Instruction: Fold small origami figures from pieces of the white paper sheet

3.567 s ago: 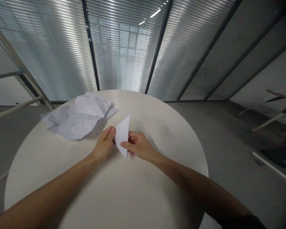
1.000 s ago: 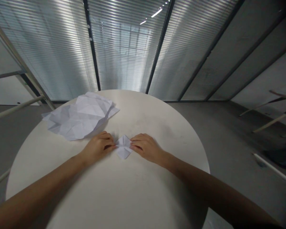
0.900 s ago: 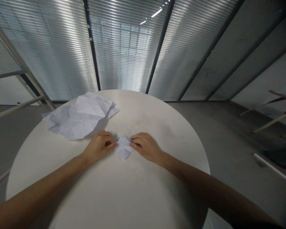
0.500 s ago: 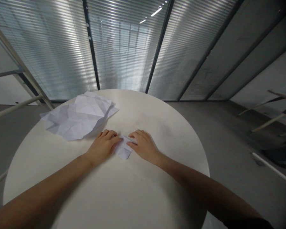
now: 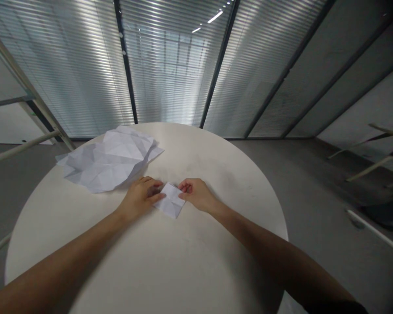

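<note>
A small folded piece of white paper [image 5: 171,203] lies on the round white table [image 5: 170,266], one corner pointing towards me. My left hand [image 5: 140,195] is at its left side, thumb on the paper and fingers curved around the left edge. At the right edge, my right hand [image 5: 196,195] pinches the paper between thumb and curled fingers. Creases run across the paper's upper face. Beyond my left hand rests a large crumpled sheet of white paper [image 5: 111,159] with many fold lines.
White metal frame bars [image 5: 22,146] stand at the left of the table. Blinds [image 5: 170,74] hang behind glass panels past the far edge. On the right, chair legs [image 5: 370,168] and a pale bar [image 5: 376,231] show above the grey floor.
My right fingers have curled into a pinch at the paper's right edge. My left hand has shifted slightly left, so more of the small folded paper shows. The large sheet has stayed put.
</note>
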Available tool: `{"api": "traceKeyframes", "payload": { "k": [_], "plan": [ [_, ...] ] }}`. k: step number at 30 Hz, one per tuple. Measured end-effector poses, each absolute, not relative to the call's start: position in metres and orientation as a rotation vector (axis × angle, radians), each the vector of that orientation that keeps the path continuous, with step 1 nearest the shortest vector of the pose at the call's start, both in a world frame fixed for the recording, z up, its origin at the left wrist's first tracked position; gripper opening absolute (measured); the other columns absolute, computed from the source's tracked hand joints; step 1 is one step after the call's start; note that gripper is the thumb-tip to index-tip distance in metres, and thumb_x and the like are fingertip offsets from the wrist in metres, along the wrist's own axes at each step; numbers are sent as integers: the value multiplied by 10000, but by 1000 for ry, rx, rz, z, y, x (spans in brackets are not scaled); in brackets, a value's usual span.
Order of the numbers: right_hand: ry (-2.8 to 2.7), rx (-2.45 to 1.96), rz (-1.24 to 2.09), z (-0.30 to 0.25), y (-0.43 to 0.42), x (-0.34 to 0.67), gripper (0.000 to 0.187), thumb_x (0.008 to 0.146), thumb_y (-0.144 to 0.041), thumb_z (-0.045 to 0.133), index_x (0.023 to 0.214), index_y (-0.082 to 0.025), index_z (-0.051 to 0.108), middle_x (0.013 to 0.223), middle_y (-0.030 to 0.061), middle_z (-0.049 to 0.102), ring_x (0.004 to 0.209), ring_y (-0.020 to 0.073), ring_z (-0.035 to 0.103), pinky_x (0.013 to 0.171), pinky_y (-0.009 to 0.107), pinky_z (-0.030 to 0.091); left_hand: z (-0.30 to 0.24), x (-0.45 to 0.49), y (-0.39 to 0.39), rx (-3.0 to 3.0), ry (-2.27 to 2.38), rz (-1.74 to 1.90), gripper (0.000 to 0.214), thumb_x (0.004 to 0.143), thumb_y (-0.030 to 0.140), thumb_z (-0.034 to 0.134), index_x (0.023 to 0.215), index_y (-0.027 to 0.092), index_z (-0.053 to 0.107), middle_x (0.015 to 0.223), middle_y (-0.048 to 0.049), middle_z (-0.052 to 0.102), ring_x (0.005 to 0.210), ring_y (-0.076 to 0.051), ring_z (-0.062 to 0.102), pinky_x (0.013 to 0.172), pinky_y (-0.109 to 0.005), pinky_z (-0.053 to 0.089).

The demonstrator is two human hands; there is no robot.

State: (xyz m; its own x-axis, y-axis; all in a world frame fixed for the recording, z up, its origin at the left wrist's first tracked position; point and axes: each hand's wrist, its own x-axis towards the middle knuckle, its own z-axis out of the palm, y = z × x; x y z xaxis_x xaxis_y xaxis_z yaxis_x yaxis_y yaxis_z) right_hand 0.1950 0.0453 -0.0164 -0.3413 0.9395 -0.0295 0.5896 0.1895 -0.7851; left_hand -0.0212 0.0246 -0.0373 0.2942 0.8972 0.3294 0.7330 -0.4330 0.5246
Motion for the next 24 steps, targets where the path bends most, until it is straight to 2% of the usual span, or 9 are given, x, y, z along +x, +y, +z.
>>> {"api": "traceKeyframes", "payload": {
  "k": [2, 4, 8, 10, 15, 20, 24],
  "plan": [
    [-1957, -1322, 967, -12, 45, 196, 110, 682, -82, 676, 755, -158, 645, 674, -29, 593, 595, 91, 493, 563, 214, 379, -32, -20, 23, 2214, 1427, 952, 197, 810, 380, 621, 854, 199, 685, 825, -36, 673, 770, -179, 600, 716, -305, 454],
    [-1951, -1160, 816, -5, 42, 199, 63, 724, -124, 675, 733, -167, 630, 702, -20, 590, 638, 102, 510, 596, 225, 390, -25, -19, 19, 2240, 1365, 1150, 156, 818, 341, 627, 789, 197, 678, 763, -21, 672, 721, -159, 594, 690, -291, 444],
    [-2077, -807, 434, 7, 37, 207, 42, 826, -175, 622, 785, -184, 619, 873, 30, 637, 856, 145, 561, 782, 283, 411, -15, -23, 10, 2617, 1218, 1475, 50, 817, 227, 646, 852, 232, 681, 804, -11, 692, 772, -155, 571, 752, -318, 411],
    [-2238, -718, 290, 5, 36, 211, 56, 863, -189, 586, 818, -187, 619, 896, 39, 662, 903, 162, 563, 841, 317, 384, -17, -26, 9, 2856, 1137, 1380, 94, 833, 189, 620, 878, 245, 679, 831, -8, 700, 808, -160, 561, 745, -319, 393],
    [-2636, -706, 130, -13, 39, 218, 107, 876, -156, 548, 814, -175, 633, 845, 45, 679, 860, 174, 578, 813, 325, 365, -25, -27, 10, 3042, 936, 852, 178, 906, 187, 495, 869, 207, 668, 840, -35, 683, 881, -162, 574, 769, -305, 408],
    [-2654, -826, 294, -12, 36, 217, 137, 796, -98, 580, 858, -192, 659, 875, 25, 693, 881, 168, 593, 843, 319, 369, -21, -22, 10, 2824, 934, 646, 204, 920, 276, 478, 934, 184, 660, 879, -58, 662, 857, -167, 581, 791, -305, 435],
    [-2509, -1091, 388, -10, 34, 208, 74, 823, -187, 600, 841, -193, 671, 867, 30, 688, 858, 169, 592, 828, 317, 391, -24, -20, 14, 2696, 1046, 685, 225, 924, 257, 468, 865, 189, 674, 848, -56, 656, 838, -170, 568, 780, -302, 436]
  ]
}}
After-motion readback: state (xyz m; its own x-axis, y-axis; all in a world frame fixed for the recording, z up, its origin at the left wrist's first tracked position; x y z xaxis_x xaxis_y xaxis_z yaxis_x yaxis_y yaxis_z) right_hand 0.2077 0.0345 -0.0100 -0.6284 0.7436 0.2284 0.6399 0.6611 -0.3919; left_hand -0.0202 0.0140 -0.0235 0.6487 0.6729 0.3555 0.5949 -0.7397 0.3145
